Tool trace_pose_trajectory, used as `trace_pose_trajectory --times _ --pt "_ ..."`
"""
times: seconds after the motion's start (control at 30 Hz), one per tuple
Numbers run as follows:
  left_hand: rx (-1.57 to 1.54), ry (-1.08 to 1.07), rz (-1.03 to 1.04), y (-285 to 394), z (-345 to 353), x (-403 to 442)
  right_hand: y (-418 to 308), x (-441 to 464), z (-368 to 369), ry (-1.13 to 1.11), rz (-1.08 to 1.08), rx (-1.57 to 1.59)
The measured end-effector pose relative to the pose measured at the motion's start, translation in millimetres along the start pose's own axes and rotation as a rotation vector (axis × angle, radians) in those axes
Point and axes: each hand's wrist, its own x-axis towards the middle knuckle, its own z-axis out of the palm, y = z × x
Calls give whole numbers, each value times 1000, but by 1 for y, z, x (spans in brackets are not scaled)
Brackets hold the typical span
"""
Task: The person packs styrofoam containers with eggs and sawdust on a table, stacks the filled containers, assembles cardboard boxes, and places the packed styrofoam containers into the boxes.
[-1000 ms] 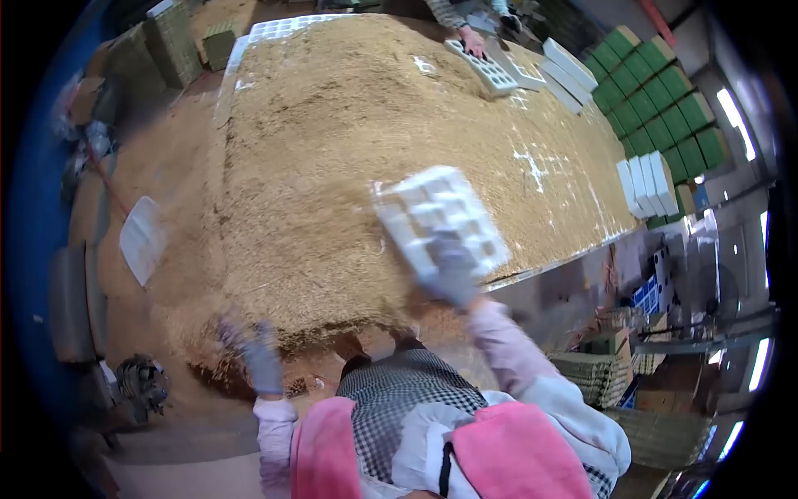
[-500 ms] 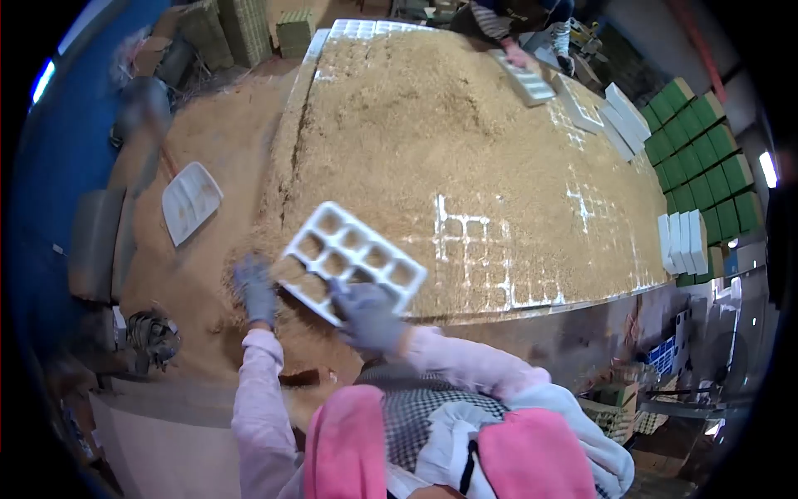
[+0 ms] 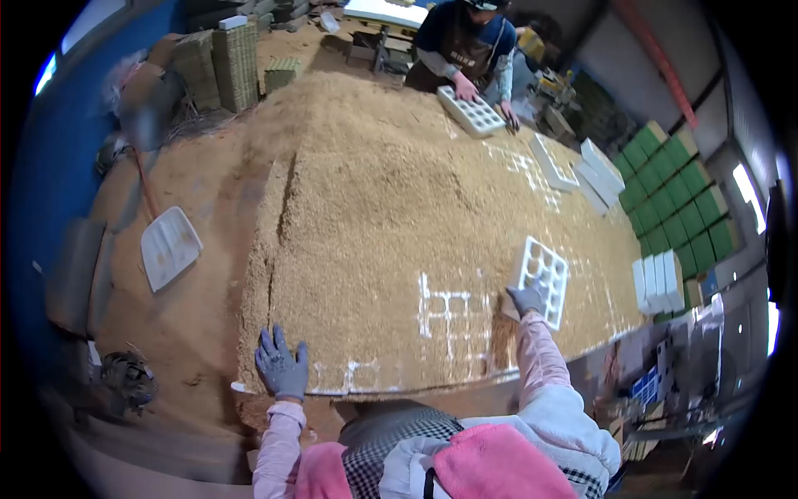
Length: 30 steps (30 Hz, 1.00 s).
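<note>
A white foam tray with several square cells stands tilted over the right part of the bed of brown, sawdust-like loose material. My gloved right hand grips its left edge. At the bed's front left corner, my gloved left hand lies on the loose material with its fingers spread. Between the hands, white grid lines of trays show through the material.
Across the bed, a person has both hands at another celled tray. White trays lean at the right, near stacked green blocks. A white shovel lies on the strewn floor at the left.
My right hand has carried the tray from the bed's front left over to the right side. My left hand has come onto the front left corner. The view has shifted.
</note>
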Motion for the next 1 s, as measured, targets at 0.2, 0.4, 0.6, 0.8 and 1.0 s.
trace_pose_trajectory --times 0.2,0.4,0.6,0.8,1.0 --pt "27 -33 -26 4 0 5 -96 115 39 76 43 -12" --pt "23 -76 2 6 -2 8 -320 104 99 -490 -624 -440" --pt "13 -74 0 5 0 5 -449 -65 171 -436 -1067 -100" --pt "-21 -65 70 -9 4 2 -378 -151 146 -733 -1420 151" --pt "58 -63 -27 -14 16 -9 -233 34 54 -557 -731 76"
